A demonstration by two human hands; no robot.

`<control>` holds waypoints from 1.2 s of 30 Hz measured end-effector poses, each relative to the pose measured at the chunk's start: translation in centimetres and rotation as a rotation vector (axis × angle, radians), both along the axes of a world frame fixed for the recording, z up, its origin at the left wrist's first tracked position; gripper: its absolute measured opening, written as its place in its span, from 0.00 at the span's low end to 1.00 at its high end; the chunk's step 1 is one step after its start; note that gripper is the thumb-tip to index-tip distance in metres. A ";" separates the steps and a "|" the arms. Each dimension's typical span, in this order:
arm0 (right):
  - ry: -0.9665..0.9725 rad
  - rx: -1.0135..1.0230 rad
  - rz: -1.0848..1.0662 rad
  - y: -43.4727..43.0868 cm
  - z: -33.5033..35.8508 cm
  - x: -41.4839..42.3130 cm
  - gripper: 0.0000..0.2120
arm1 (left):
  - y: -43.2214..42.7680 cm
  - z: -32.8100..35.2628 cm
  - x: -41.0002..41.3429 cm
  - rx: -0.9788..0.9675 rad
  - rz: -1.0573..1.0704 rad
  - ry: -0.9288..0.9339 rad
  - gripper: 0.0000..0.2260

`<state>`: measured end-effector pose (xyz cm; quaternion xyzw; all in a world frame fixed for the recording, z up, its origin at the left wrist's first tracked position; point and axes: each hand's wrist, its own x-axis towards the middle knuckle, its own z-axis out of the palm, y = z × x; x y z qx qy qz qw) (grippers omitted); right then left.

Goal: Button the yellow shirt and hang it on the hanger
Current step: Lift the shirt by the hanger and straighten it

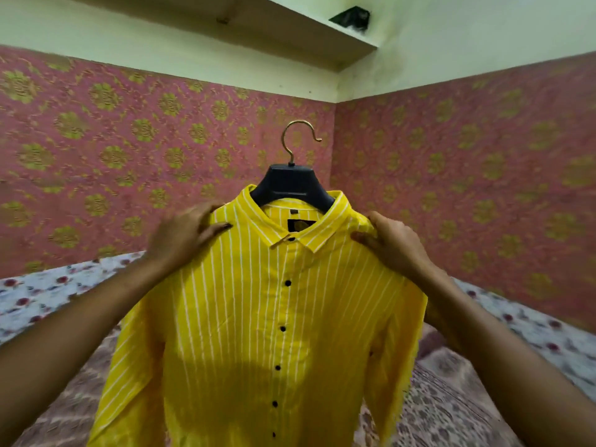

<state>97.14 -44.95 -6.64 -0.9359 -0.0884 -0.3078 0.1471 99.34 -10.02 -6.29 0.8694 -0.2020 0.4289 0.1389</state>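
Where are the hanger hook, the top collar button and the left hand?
hanger hook (298, 137): head view, on the brass curve.
top collar button (292, 239): head view, on the dark button's face.
left hand (185, 235): head view, on the back of the hand.

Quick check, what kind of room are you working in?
Most likely a bedroom at home: a floral bedsheet on what looks like a bed, patterned pink wall covering, and a wall shelf near the ceiling.

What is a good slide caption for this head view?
Both hands, left hand and right hand, hold the buttoned yellow shirt on its hanger.
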 end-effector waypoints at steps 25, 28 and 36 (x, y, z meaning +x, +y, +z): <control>0.009 0.034 -0.976 -32.6 -2.3 -47.8 0.16 | -50.0 -3.6 -15.8 0.121 -0.943 0.075 0.20; 0.006 0.008 -1.070 -36.3 -1.6 -54.4 0.18 | -56.5 -3.7 -21.1 0.086 -1.028 0.082 0.19; 0.011 -0.002 -1.281 -44.5 -0.7 -69.1 0.19 | -72.1 -3.5 -33.7 0.090 -1.218 0.108 0.20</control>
